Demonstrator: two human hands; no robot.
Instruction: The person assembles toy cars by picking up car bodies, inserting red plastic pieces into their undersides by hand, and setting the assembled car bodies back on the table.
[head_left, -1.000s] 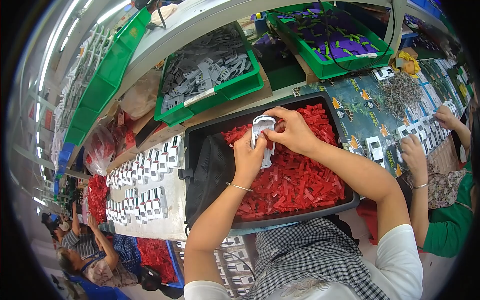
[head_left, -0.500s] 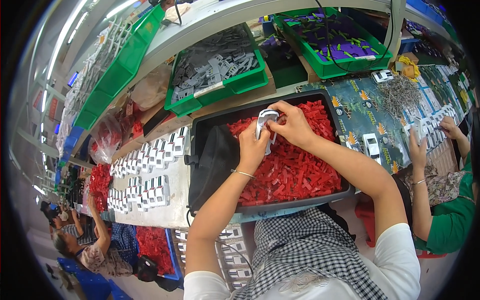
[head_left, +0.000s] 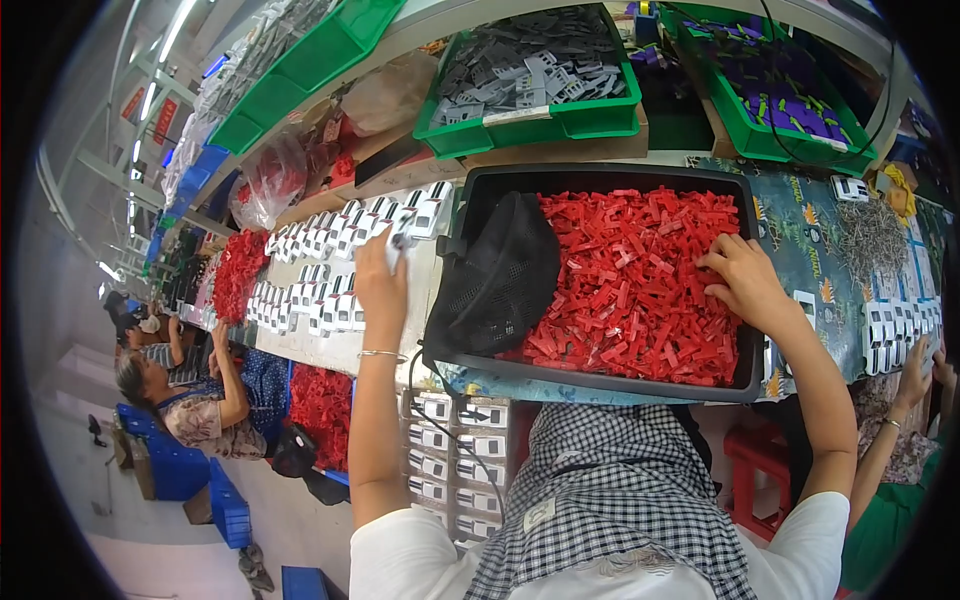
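My left hand (head_left: 383, 290) is closed on a white toy car shell (head_left: 402, 240), partly hidden by the fingers, at the near-right end of the rows of similar shells (head_left: 335, 232) on the white tabletop. Over the right part of a black bin (head_left: 610, 378), my right hand (head_left: 745, 280) has its fingers apart and bent down at the small red plastic pieces (head_left: 640, 290). No piece shows clearly between those fingers. A black mesh bag (head_left: 505, 275) lies over the bin's left side.
Green trays of grey parts (head_left: 530, 75) and purple parts (head_left: 790, 105) stand beyond the bin. A heap of metal pins (head_left: 870, 235) lies to the right. A co-worker's hand (head_left: 915, 375) is by white car shells at right; another person (head_left: 190, 390) sits left.
My hands have parted. The left has carried the white shell leftward from over the bin to the rows; the right has let go of it and moved over the red pieces. The view has shifted.
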